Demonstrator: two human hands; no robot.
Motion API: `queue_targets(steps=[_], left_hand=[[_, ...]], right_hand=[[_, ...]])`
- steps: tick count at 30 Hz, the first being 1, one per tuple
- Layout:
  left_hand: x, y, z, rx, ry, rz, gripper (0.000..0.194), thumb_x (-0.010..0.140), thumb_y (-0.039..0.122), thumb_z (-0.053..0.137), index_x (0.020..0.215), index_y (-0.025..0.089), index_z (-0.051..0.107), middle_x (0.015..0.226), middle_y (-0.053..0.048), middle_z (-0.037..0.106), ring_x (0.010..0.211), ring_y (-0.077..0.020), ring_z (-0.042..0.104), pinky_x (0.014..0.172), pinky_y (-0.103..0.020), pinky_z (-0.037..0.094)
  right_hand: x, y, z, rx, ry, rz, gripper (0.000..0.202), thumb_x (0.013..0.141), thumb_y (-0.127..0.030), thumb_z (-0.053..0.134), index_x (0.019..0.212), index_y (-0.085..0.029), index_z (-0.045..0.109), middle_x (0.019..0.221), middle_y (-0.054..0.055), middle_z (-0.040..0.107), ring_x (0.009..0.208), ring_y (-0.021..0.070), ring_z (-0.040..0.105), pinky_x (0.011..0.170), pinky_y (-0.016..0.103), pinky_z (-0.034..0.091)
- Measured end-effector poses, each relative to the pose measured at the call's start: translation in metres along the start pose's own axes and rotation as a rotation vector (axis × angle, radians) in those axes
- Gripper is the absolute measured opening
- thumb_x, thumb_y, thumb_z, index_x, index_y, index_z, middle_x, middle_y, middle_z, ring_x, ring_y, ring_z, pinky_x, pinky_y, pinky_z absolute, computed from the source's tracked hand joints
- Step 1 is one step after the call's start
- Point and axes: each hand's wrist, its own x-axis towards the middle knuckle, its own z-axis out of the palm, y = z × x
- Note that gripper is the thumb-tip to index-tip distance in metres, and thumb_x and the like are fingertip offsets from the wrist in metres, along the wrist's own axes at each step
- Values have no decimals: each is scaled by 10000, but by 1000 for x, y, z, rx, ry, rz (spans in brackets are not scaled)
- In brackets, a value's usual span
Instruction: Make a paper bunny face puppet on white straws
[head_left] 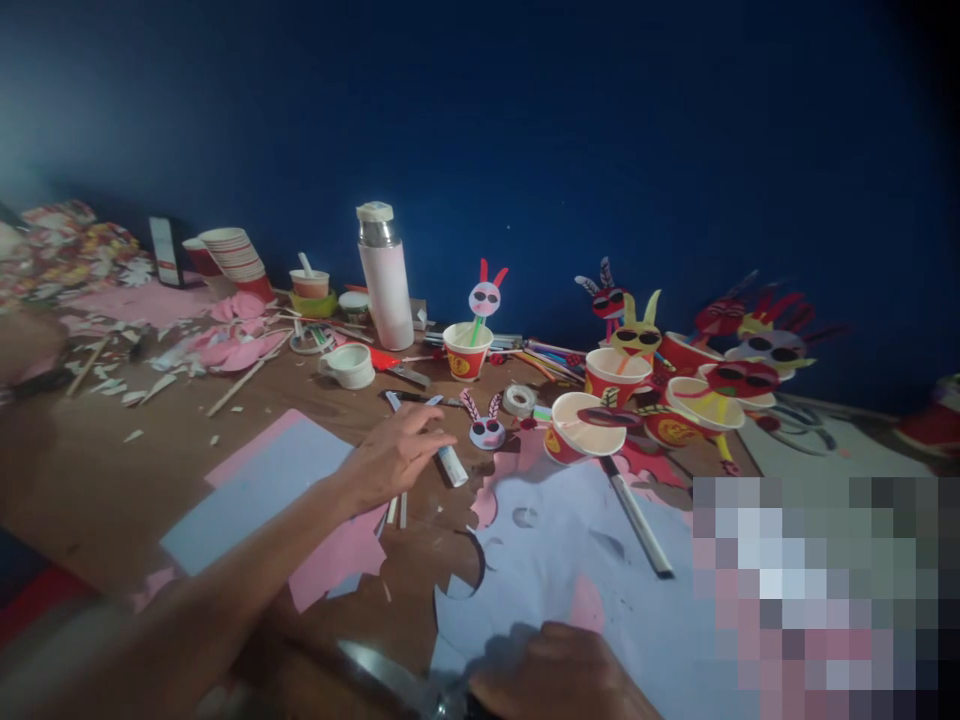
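My left hand (397,452) reaches over the brown table, its fingers apart and holding nothing I can see. Just beside its fingertips lies a white tube like a glue stick (453,467). A small pale paper rabbit face (487,432) with dark eyes and patterned ears rests to the right of it. At the bottom edge, my right hand (559,675) is closed round a pair of scissors (386,675), with the metal blade pointing left. Below the right hand spreads a cut sheet of pale blue paper (540,540).
Red paper cups (467,352) with paper animal faces stand at the back and right. A white thermos (388,285) and a white mug (349,366) stand behind the left hand. A black-and-white marker (637,520) lies on the paper. Paper scraps (161,385) litter the left.
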Motion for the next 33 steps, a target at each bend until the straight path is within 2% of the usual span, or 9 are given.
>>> queue_targets(steps=[1,5,12,16,19,22,26,29,33], left_hand=[[1,0,1,26,-13,11,322,870,150,400,1110,216,605,1183,-118,498,1096,-241,453,888,-403,427],[5,0,6,88,-49,55,349,848,105,399,1138,163,584,1202,-148,487,1119,-269,427,914,-447,406],[8,-4,11,109,-85,84,312,803,95,457,1062,174,612,1177,-123,507,1124,-279,421,920,-442,384],[9,-4,5,38,-71,93,199,831,167,462,980,150,593,1089,-108,571,1083,-246,462,931,-405,371],[7,-1,-2,-14,-64,17,177,826,173,463,969,152,565,967,-88,617,956,-218,536,858,-369,405],[3,3,-9,-38,-5,-62,177,808,163,473,961,160,562,921,-74,633,888,-207,562,815,-350,412],[-2,2,-14,-83,93,-56,175,795,179,508,961,170,562,938,-66,627,891,-191,566,815,-327,416],[-4,-1,-13,-122,165,-49,187,789,188,534,973,173,560,951,-65,613,900,-181,563,817,-316,422],[-5,1,-12,-211,222,-79,195,769,156,548,963,165,562,929,-53,592,858,-159,561,786,-289,431]], right_hand=[[2,0,-3,-54,23,-24,413,968,-332,217,927,-195,605,458,-38,490,437,96,451,441,227,287],[7,-2,-17,-139,-62,-79,274,954,-260,323,1004,-181,581,491,-47,524,453,91,465,472,229,309],[13,-7,-25,-84,-172,-33,400,974,-273,197,1040,-147,571,558,-3,570,524,116,508,487,247,320],[12,-7,-24,-128,-103,-10,464,956,-412,203,1027,-146,576,549,-1,574,505,126,495,496,263,319],[8,-3,-19,-149,-86,41,410,938,-398,260,1030,-157,578,571,12,589,527,140,511,511,273,325],[2,4,-11,-189,17,10,385,926,-375,280,1022,-157,583,533,2,565,484,137,482,490,272,301],[-1,11,-7,-294,83,-4,344,910,-344,320,991,-161,600,519,4,561,466,141,469,491,280,309],[1,10,-14,-333,4,30,259,853,-260,420,992,-157,612,549,9,584,482,138,495,504,274,341],[-1,7,-20,-337,-111,112,299,792,-209,491,1066,-161,601,629,26,617,569,156,546,552,280,389]])
